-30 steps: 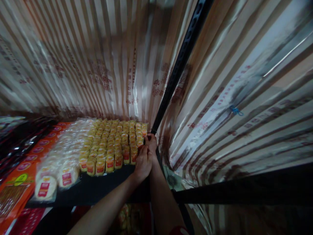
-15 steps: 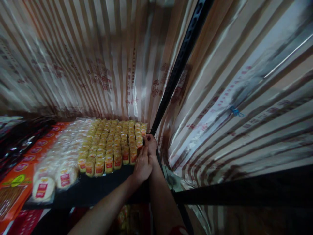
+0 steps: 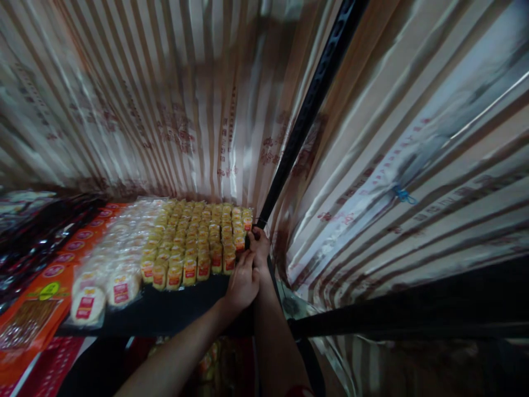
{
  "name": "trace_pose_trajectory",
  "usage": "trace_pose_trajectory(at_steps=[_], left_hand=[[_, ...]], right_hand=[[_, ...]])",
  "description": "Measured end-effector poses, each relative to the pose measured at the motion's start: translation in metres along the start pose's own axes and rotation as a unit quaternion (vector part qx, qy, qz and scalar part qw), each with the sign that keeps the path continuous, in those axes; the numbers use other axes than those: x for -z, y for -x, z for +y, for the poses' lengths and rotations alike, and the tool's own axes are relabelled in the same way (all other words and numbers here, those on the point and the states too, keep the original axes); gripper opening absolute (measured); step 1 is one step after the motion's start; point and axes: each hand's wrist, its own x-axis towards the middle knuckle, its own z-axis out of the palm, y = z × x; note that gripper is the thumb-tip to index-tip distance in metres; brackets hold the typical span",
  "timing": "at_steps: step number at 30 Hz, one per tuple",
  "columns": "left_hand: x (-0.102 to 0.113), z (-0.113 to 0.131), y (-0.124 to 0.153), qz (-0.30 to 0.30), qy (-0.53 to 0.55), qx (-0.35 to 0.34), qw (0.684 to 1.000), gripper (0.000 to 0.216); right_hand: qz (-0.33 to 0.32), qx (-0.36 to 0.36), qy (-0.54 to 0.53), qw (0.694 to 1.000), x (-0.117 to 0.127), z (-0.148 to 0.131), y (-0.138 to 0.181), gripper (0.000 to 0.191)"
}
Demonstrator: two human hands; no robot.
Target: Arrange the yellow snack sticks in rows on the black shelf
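The yellow packets (image 3: 182,240) stand in close rows on the dark shelf (image 3: 165,311), and both hands meet at the right-hand end of those rows, near the foot of the black post (image 3: 303,118). The right hand (image 3: 259,247) is partly curled, thumb and fingers bent toward the endmost packets; whether it pinches one cannot be told in this dim light. The left hand (image 3: 243,281) lies against the right, its fingers nearly straight and close together, pointing the same way; nothing shows in its grasp, though its palm is hidden.

Working well here probably means small fingertip movements, since the post leaves little room beside the end row. Light pressure low on a packet should keep it upright and spare the wrapper; a sideways shove could tip its neighbours. Keeping both wrists low and off the front packets would likely protect the neat lines.
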Motion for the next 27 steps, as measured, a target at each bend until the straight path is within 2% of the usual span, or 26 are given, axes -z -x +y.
trace_pose_trajectory(at_steps=[6, 10, 13, 17, 20, 22, 25, 27], left_hand=[[0.006, 0.004, 0.024, -0.013, -0.008, -0.022, 1.000, 0.042], [0.002, -0.005, 0.055, -0.001, 0.017, -0.066, 0.998, 0.038], [0.000, -0.019, 0.086, -0.005, 0.029, -0.059, 0.998, 0.037], [0.005, -0.038, 0.126, -0.007, 0.049, -0.057, 0.997, 0.037], [0.012, -0.048, 0.153, 0.019, 0.043, -0.061, 0.997, 0.036], [0.015, -0.054, 0.169, 0.031, 0.034, -0.056, 0.997, 0.035], [0.014, -0.068, 0.192, 0.012, 0.001, -0.035, 0.999, 0.031], [0.009, -0.081, 0.203, -0.013, -0.031, 0.029, 0.999, 0.031]], right_hand=[[0.048, -0.043, -0.014, 0.998, 0.021, -0.002, 0.024, 0.034], [0.031, -0.064, -0.077, 0.994, 0.036, -0.005, 0.053, 0.034], [0.008, -0.079, -0.138, 0.987, 0.045, -0.013, 0.087, 0.036], [-0.044, -0.044, -0.171, 0.983, 0.064, -0.032, 0.152, 0.033], [-0.102, -0.006, -0.140, 0.985, 0.083, -0.036, 0.204, 0.030], [-0.152, 0.036, -0.085, 0.984, 0.094, -0.030, 0.231, 0.028], [-0.225, 0.053, 0.018, 0.973, 0.105, -0.013, 0.256, 0.028], [-0.291, 0.049, 0.109, 0.949, 0.106, -0.001, 0.263, 0.028]])
